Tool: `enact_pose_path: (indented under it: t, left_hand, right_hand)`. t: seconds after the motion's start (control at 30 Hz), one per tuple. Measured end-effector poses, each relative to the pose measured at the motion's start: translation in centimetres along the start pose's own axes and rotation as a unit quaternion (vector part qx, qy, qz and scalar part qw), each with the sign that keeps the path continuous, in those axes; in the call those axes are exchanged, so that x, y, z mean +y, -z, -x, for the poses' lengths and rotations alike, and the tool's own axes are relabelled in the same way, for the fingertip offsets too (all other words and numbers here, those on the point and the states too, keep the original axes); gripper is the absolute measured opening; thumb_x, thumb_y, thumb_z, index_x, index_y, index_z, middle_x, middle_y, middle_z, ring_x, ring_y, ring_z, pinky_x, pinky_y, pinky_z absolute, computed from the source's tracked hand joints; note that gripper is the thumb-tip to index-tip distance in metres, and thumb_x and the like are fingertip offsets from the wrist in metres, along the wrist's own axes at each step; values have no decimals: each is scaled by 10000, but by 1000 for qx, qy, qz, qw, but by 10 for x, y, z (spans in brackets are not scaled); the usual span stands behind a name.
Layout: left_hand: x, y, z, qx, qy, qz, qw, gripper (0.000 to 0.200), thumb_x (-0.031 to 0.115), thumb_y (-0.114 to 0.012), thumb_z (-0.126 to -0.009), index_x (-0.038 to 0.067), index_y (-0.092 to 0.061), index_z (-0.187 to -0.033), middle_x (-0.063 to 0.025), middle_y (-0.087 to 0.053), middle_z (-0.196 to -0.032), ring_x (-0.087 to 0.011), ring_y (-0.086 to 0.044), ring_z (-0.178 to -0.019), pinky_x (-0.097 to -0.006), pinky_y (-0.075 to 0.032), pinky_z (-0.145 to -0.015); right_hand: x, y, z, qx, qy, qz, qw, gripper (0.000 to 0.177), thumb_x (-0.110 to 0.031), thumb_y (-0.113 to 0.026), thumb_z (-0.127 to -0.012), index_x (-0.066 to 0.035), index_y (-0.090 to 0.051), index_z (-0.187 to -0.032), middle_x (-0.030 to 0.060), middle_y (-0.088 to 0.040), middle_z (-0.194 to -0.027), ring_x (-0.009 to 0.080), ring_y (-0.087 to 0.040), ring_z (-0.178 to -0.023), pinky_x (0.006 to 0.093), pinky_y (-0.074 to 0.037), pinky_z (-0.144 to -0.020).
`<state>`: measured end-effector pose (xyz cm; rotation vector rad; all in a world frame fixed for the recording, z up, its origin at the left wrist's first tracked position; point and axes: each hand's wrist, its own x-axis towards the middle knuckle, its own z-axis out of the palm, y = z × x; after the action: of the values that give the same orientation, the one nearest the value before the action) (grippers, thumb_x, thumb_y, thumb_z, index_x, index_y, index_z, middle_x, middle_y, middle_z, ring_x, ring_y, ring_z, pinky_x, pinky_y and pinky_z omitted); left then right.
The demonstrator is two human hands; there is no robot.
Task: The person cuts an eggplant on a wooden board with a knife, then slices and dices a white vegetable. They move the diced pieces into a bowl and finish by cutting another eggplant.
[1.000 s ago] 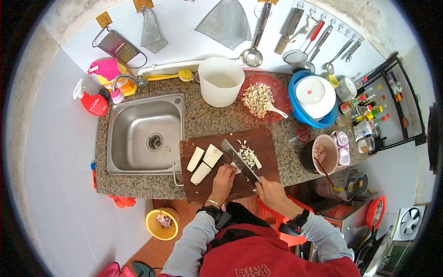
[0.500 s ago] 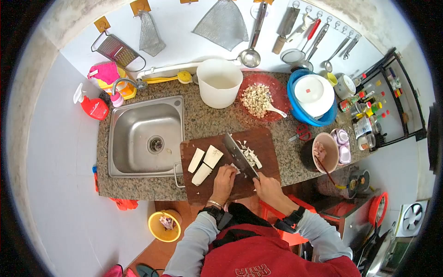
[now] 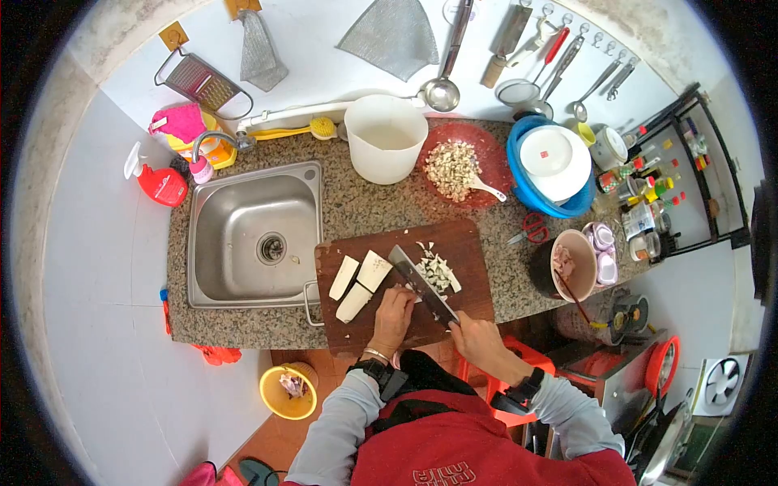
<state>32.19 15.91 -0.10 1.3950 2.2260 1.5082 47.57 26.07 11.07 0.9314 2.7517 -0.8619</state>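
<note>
My right hand [image 3: 480, 342] grips the handle of a cleaver [image 3: 423, 285], whose blade slants up and left across the brown cutting board [image 3: 470, 243]. Fingers curled, my left hand [image 3: 394, 317] holds down a small piece of white vegetable [image 3: 416, 296] right beside the blade; most of that piece is hidden. Longer peeled chunks of white vegetable [image 3: 363, 287] lie on the board's left side, a few centimetres from my left fingers. To the right of the blade is a small heap of chopped bits [image 3: 439, 274].
A steel sink [image 3: 212, 243] is left of the board. Behind stand a white bucket [image 3: 384, 142] and a red plate [image 3: 491, 158] of diced pieces with a spoon. At right are a blue basin [image 3: 519, 182], scissors [image 3: 533, 228] and a bowl of meat [image 3: 577, 249]. A yellow bin [image 3: 288, 411] stands below.
The cleaver has shifted slightly toward me, with its tip lower in the view. My left hand stays at nearly the same spot on the board. The whole view has moved a little.
</note>
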Motion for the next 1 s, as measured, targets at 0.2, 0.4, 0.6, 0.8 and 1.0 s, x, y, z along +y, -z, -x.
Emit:
enact_pose_path:
  t: [0.2, 0.4, 0.6, 0.8, 1.0]
  left_hand:
    - [0, 0, 1, -12, -1, -14, 1000, 190, -44, -659, -760, 21, -590, -925, -140, -588, -975, -338, -585, -927, -403, -499, -793]
    - [6, 7, 9, -3, -37, -30, 999, 160, -10, -654, -786, 24, -603, -934, -136, -595, -976, -336, -591, -918, -396, -502, -817]
    - [1, 3, 11, -5, 23, -8, 1000, 152, 0, -660, -789, 24, -605, -930, -136, -599, -960, -338, -585, -926, -417, -489, -842]
    - [-2, 2, 4, 2, -16, -29, 999, 176, -17, -682, -755, 36, -601, -903, -128, -601, -968, -334, -569, -920, -417, -468, -811]
    - [-1, 5, 12, -15, -18, -55, 998, 205, -14, -694, -733, 62, -602, -900, -97, -606, -959, -293, -557, -925, -392, -415, -795]
  right_hand:
    - [-4, -24, -27, 27, -22, -2, 999, 255, -260, -509, -926, -11, -529, -982, 251, -606, -644, 458, -597, -607, 553, -476, -565]
    - [1, -22, -10, 45, -39, -22, 998, 244, -254, -508, -926, -22, -529, -995, 253, -606, -647, 464, -593, -618, 558, -466, -567]
    - [-8, -6, 13, 19, -35, -28, 999, 199, -239, -501, -930, -49, -526, -986, 235, -600, -631, 451, -594, -605, 557, -459, -544]
    - [-14, 3, 11, 9, -20, -44, 999, 203, -241, -494, -934, -47, -515, -992, 239, -598, -630, 451, -593, -598, 554, -458, -533]
    - [-12, -21, 3, -26, -26, 16, 999, 247, -251, -496, -940, -22, -502, -1032, 222, -626, -658, 414, -632, -630, 515, -492, -547]
